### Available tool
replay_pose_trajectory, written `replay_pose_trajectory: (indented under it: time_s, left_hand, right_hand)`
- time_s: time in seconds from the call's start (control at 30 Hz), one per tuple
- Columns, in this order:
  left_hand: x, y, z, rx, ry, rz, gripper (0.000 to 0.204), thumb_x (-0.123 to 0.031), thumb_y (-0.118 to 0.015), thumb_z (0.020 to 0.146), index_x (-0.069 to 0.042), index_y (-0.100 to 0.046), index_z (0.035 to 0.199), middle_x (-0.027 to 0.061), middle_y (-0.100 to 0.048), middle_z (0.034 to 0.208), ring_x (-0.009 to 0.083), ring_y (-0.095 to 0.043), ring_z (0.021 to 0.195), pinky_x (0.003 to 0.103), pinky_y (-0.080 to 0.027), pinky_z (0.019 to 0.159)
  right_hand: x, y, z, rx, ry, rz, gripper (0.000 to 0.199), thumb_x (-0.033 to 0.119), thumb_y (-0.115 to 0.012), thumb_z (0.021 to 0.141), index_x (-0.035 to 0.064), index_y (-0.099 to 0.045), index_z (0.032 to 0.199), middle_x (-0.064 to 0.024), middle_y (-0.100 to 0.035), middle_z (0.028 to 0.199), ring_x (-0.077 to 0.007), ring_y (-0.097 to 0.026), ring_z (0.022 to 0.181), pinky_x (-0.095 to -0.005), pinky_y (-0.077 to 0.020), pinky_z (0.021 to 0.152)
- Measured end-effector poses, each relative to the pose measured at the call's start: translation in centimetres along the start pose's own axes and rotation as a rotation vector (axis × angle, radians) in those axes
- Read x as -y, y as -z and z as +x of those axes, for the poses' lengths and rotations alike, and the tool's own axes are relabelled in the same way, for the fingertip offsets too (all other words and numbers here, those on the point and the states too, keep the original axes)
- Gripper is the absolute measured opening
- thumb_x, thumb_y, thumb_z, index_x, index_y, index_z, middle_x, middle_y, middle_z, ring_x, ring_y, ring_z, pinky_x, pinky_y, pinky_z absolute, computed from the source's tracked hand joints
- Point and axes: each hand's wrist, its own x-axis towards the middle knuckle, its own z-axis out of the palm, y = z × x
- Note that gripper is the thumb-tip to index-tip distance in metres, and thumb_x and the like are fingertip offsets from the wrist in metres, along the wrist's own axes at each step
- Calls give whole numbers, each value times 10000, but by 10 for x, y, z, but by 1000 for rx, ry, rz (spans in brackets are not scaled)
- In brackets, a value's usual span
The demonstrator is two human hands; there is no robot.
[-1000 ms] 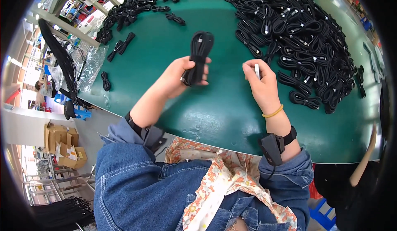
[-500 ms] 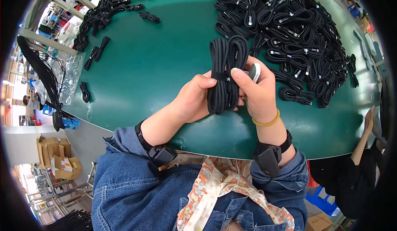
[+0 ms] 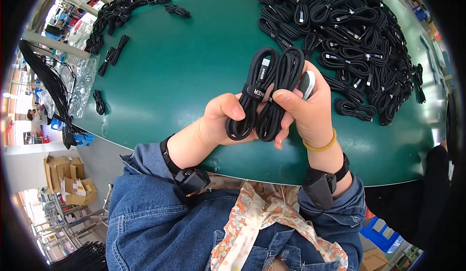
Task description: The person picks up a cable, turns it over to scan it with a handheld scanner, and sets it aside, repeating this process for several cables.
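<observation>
Two coiled black braided cables, each banded by a black strap, are held side by side above the table. My left hand [image 3: 221, 118] is closed at the lower end of the left coiled cable [image 3: 251, 107], thumb at its edge and fingers behind. A metal-tipped plug shows in the upper loop of that coil. My right hand [image 3: 314, 110] grips the right coiled cable [image 3: 290, 72], with the thumb across its middle. A small rounded grey-and-white object [image 3: 307, 84] is also tucked in this hand; its kind is unclear.
A big heap of coiled black cables [image 3: 354, 57] covers the right of the green table [image 3: 194, 62]. More cables [image 3: 126, 8] lie far left, with a few loose ones nearer. Long black cords [image 3: 46, 81] hang at the left edge. Cardboard boxes [image 3: 73, 178] stand on the floor.
The two coils have turned and spread apart, and the left one now shows its plug and strap face. Both hands shifted slightly. The other person's hand at the right has gone from view.
</observation>
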Motion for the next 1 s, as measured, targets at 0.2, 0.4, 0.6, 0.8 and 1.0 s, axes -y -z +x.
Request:
replay_pose_trajectory:
  time_s: [0.2, 0.4, 0.6, 0.8, 1.0]
  left_hand:
    - [-2, -10, 1, -93, 26, 46, 792, -329, -594, 555, 14, -326, 1217, 142, -497, 872, 283, -535, 758, 360, -452, 705]
    - [1, 1, 0, -114, -9, 159, 765, -330, -595, 562, 6, -338, 1199, 129, -503, 838, 264, -535, 746, 330, -433, 610]
    - [1, 7, 0, 227, -23, -311, 628, -211, -520, 646, -34, -360, 1228, 92, -501, 795, 199, -522, 621, 294, -401, 580]
    - [-6, 1, -2, 373, 64, -428, 476, -199, -525, 684, -112, -368, 1124, 17, -520, 654, 137, -508, 476, 255, -379, 480]
    - [-7, 2, -1, 546, 94, -435, 471, -212, -521, 710, -136, -348, 1142, 22, -529, 623, 146, -517, 477, 258, -368, 454]
  right_hand:
    - [0, 0, -1, 11, -5, -11, 311, 39, -715, 661, 15, -419, 751, 33, -403, 545, -75, -495, 373, -219, -435, 296]
    - [-1, 2, 0, 14, -22, -25, 321, 42, -727, 649, 29, -423, 750, 32, -417, 549, -70, -538, 456, -184, -422, 344]
    - [-15, 9, 5, 74, 172, -77, 236, 169, -633, 746, 23, -465, 827, -18, -465, 666, -35, -435, 475, -149, -325, 405]
    - [-13, 13, 4, 93, 152, -129, 268, 264, -549, 809, 11, -474, 855, -70, -476, 792, -35, -333, 484, -160, -250, 439]
    - [-14, 16, 5, 157, 142, -169, 205, 200, -532, 813, 9, -477, 863, -69, -475, 804, -34, -344, 486, -161, -260, 442]
